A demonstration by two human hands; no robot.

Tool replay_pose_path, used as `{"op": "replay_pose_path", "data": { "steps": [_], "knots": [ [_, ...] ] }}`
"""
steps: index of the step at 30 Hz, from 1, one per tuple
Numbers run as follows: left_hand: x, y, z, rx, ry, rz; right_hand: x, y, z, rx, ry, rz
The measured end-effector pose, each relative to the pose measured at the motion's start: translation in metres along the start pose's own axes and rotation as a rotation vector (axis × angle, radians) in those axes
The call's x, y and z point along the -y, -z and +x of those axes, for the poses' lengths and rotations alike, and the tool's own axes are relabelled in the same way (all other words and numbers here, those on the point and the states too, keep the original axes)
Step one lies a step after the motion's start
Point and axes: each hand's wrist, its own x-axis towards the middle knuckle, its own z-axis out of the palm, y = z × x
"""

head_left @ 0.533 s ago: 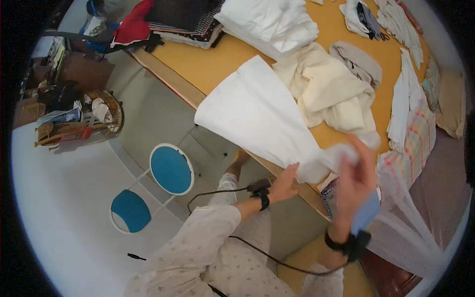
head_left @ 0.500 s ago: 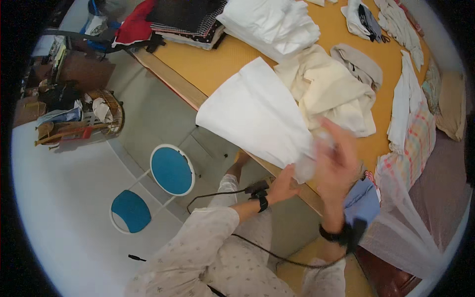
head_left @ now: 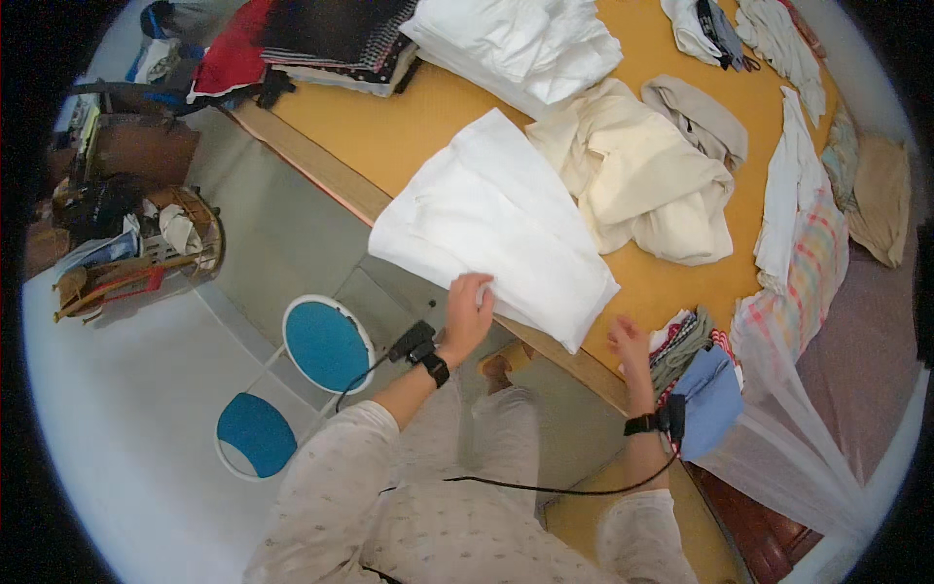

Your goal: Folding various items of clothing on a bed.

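A folded white cloth (head_left: 491,219), wide at its left end and narrower on the right, lies flat along the near edge of the table. My left hand (head_left: 469,319) is at the cloth's near edge, its fingers bent over and closed on the fabric. To the right of the cloth's narrow end, my right hand (head_left: 632,352) hovers apart from it with fingers loosely spread and nothing in them. Just right of that hand sits a small stack of folded clothes (head_left: 676,355), with a blue folded garment (head_left: 712,389) at its near side.
Beyond the cloth lie a crumpled cream cloth (head_left: 647,175), a tall white folded pile (head_left: 516,49) and a dark folded stack (head_left: 336,39). More garments (head_left: 803,214) line the right side, by a sheer white net (head_left: 778,428). A blue-seated chair (head_left: 326,343) stands at the left.
My right hand has let go of the cloth's narrow end and drawn back. That end now lies flat. My left hand has slid leftward along the near edge.
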Motion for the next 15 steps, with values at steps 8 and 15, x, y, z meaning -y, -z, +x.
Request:
{"op": "replay_pose_path", "data": {
  "steps": [8,15],
  "knots": [
    [-0.012,-0.053,0.053,0.107,-0.376,0.289,-0.003,-0.054,0.011,0.280,-0.265,0.260],
    [-0.009,-0.066,0.044,0.303,-0.336,0.550,0.001,-0.073,-0.058,0.116,-0.162,0.324]
  ]
}}
